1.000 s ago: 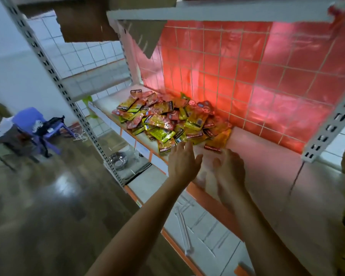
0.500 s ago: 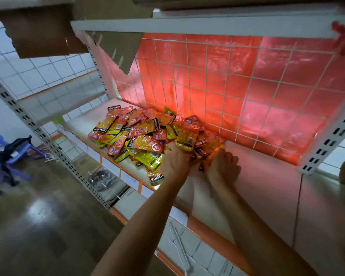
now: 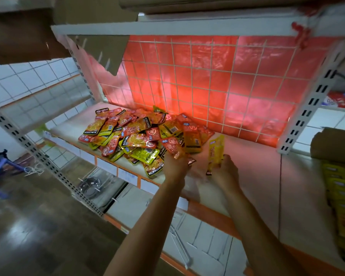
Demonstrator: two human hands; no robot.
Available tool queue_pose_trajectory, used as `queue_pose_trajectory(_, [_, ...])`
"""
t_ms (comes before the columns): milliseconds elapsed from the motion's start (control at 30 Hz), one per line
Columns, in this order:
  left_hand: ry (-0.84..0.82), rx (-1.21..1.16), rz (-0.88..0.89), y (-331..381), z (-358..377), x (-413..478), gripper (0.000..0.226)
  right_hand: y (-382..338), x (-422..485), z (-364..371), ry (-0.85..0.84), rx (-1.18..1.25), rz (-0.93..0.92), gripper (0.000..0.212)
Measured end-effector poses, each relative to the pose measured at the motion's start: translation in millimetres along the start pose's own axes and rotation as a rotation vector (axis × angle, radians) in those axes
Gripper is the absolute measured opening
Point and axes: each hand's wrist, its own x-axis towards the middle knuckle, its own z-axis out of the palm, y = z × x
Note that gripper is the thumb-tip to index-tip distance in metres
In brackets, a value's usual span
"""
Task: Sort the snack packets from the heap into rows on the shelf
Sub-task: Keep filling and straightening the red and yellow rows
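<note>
The yellow packet (image 3: 216, 150) stands on end, long axis upright, pinched at its lower end by my right hand (image 3: 225, 170) above the bare shelf (image 3: 257, 166), just right of the heap (image 3: 139, 136). My left hand (image 3: 174, 166), nearer the heap's front right corner, seems through the blur to have its fingers curled on a red packet (image 3: 172, 145).

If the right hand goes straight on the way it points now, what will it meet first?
Probably the wire grid at the back. The right hand, holding a yellow packet, points over bare shelf; the heap lies to its left. Depth is unclear.
</note>
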Motion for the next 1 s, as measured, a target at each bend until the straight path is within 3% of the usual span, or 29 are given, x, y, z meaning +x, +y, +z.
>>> queue_pose_trajectory(200, [-0.055,-0.015,0.022,-17.4,0.9,-45.5,0.028,27.0,-40.8,-21.9,0.086,0.190,0.026,0.023])
queue_pose_trajectory(400, [-0.252,-0.068,0.014,-24.5,15.1,-92.7,0.016,62.2,-68.3,-53.2,0.086,0.367,0.103,0.025])
queue_pose_trajectory(533, [-0.367,-0.012,0.057,-21.3,37.4,-120.9,0.038,83.2,-79.7,-83.1,0.179,0.355,0.108,0.022])
queue_pose_trajectory(800, [-0.555,0.020,0.035,-23.1,108.3,-172.4,0.005,136.0,-95.2,-158.8,0.367,0.403,0.138,0.016])
queue_pose_trajectory(1000, [-0.685,-0.149,-0.106,-15.9,164.1,-230.0,0.008,187.2,-97.8,-224.7,0.423,0.368,0.133,0.031])
